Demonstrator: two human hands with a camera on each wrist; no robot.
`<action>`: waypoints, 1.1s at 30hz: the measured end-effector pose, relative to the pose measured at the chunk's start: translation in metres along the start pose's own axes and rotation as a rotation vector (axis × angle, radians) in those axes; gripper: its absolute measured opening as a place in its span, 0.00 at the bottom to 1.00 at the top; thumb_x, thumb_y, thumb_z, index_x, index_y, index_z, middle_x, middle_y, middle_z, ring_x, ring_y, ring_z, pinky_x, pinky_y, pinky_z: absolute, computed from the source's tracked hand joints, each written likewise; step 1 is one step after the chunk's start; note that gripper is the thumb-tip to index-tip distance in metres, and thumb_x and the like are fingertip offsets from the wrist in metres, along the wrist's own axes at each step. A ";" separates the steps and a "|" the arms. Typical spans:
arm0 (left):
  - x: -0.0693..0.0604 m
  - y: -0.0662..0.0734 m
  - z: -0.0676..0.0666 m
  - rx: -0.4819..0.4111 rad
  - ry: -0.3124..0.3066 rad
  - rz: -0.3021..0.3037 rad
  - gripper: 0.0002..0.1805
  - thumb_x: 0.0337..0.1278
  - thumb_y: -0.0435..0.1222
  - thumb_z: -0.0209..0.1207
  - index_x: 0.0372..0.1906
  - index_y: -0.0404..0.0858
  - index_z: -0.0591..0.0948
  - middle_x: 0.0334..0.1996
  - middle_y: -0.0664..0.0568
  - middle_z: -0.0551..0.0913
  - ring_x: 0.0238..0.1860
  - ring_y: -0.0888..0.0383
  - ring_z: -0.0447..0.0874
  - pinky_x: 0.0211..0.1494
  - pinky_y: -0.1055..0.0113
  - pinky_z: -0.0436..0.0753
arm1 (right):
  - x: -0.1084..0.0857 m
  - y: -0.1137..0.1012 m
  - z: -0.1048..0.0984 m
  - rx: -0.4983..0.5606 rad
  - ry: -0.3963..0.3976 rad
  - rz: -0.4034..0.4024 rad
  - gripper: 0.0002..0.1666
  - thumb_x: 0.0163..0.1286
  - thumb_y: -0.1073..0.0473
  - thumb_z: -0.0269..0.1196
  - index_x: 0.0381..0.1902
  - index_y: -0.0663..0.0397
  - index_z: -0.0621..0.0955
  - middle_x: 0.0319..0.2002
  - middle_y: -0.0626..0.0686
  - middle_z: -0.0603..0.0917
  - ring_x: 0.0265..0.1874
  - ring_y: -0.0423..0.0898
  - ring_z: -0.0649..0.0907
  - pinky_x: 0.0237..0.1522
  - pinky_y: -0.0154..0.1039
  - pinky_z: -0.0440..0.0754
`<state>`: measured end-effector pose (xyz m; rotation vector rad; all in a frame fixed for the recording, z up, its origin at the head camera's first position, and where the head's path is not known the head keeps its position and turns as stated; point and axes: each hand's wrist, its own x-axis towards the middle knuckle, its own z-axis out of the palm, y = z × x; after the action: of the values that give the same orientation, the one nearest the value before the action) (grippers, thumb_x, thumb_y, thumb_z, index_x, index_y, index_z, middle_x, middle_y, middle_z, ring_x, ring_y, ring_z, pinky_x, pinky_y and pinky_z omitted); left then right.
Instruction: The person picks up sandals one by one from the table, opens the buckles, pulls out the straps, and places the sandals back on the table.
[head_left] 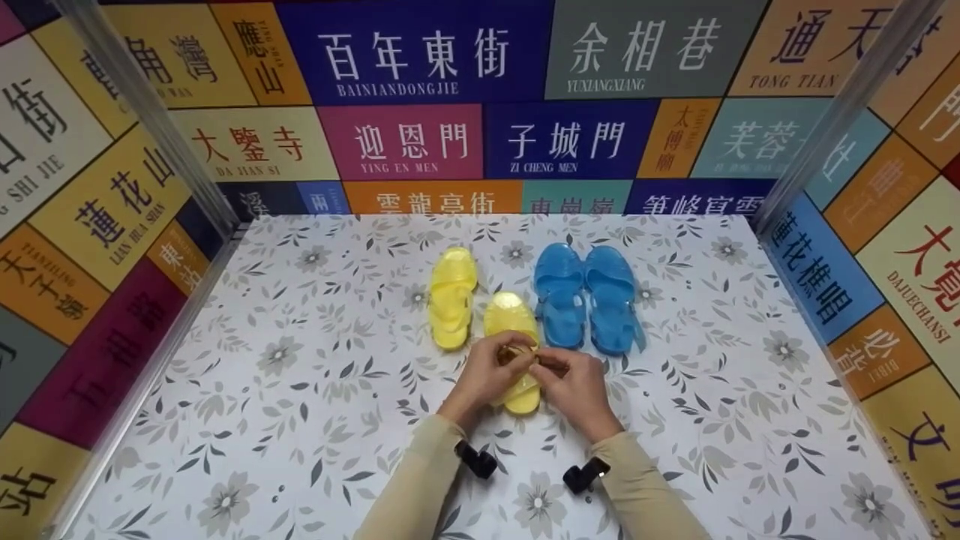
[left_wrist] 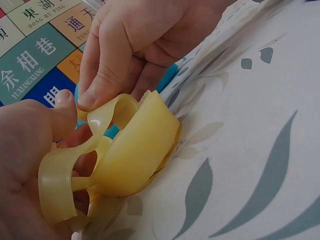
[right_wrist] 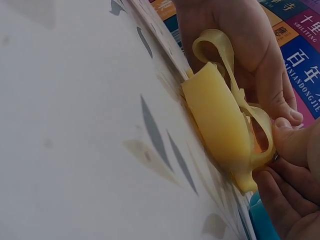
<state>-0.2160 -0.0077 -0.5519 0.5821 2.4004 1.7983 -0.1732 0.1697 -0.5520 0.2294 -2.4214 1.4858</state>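
Note:
A yellow jelly sandal (head_left: 510, 309) lies on the tabletop with its toe pointing away, and both hands are at its ankle strap (left_wrist: 105, 112). My right hand (head_left: 574, 382) pinches the strap between thumb and fingers on the right side, where a small metal bit (right_wrist: 275, 156) shows, perhaps a buckle. From the left, my left hand (head_left: 487, 371) holds the strap, its fingers curled behind it and its thumb (left_wrist: 64, 102) close to the right thumb. The strap's end is mostly hidden by fingers. The matching yellow sandal (head_left: 452, 289) lies to the left, beyond the left hand.
Two blue jelly sandals (head_left: 562, 296) lie side by side just right of the held one, toes away. A floral cloth (head_left: 300, 420) covers the table. Printed panels (head_left: 412, 142) stand at the back and both sides. Each wrist wears a small black camera (head_left: 476, 459).

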 end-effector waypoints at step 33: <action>0.002 0.002 -0.001 0.017 0.015 -0.007 0.06 0.62 0.30 0.70 0.42 0.39 0.91 0.38 0.52 0.92 0.37 0.62 0.87 0.44 0.67 0.86 | 0.002 0.001 0.001 -0.078 0.010 -0.071 0.12 0.62 0.63 0.78 0.44 0.57 0.92 0.36 0.51 0.93 0.34 0.46 0.91 0.38 0.38 0.89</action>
<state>-0.2172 -0.0077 -0.5490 0.5625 2.4268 1.7879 -0.1751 0.1690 -0.5525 0.2872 -2.4306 1.3565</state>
